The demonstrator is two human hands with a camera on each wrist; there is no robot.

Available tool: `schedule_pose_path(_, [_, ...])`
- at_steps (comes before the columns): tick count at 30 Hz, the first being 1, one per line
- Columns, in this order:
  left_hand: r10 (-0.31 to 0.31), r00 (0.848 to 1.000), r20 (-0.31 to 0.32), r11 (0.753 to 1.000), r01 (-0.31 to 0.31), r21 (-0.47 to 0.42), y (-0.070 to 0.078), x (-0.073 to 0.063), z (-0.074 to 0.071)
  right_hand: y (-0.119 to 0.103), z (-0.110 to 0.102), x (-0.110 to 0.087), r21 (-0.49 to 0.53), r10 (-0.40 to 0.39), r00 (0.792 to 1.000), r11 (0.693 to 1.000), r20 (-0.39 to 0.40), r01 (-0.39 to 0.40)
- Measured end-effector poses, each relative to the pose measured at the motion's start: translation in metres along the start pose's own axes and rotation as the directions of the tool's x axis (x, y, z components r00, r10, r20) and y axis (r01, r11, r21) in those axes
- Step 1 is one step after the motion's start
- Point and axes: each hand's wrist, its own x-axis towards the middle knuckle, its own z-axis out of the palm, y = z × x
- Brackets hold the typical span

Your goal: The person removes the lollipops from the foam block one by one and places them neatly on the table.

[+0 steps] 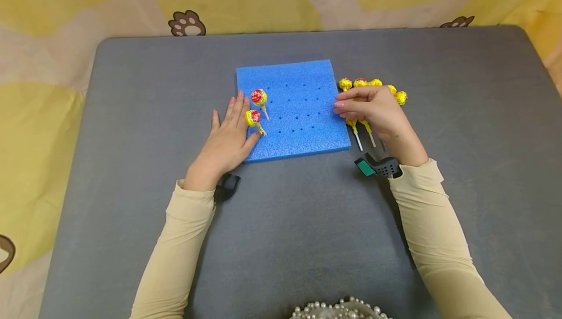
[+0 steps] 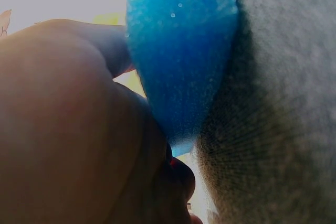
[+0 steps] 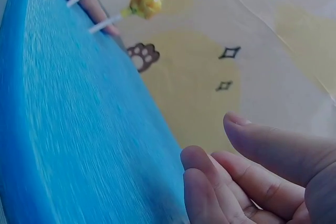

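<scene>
A blue foam board [image 1: 303, 119] with rows of small holes lies on the table. Two lollipops in yellow and red wrappers, an upper one [image 1: 259, 97] and a lower one [image 1: 252, 117], stand by their sticks in its left column. My left hand [image 1: 225, 144] rests on the board's left edge with fingers extended, its thumb near the lower lollipop's stick. In the left wrist view that hand lies against the foam's side [image 2: 181, 72]. My right hand [image 1: 375, 114] hovers by the board's right edge, fingers loosely bent, thumb apart from them in the right wrist view, with nothing between.
Several loose lollipops [image 1: 345, 84] lie right of the board, partly hidden under my right hand. The grey table [image 1: 298, 221] backs onto a yellow patterned cloth [image 1: 281, 2]. A pearl-beaded item [image 1: 340, 309] shows at the bottom edge.
</scene>
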Motion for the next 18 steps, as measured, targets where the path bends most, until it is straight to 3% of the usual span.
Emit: schedule_pose_path(18, [-0.006,1.0,0.002,1.0,0.006,0.009,0.002,0.0,0.0,0.0,0.055,0.021,0.028,0.0,0.993,1.0,0.116,-0.003])
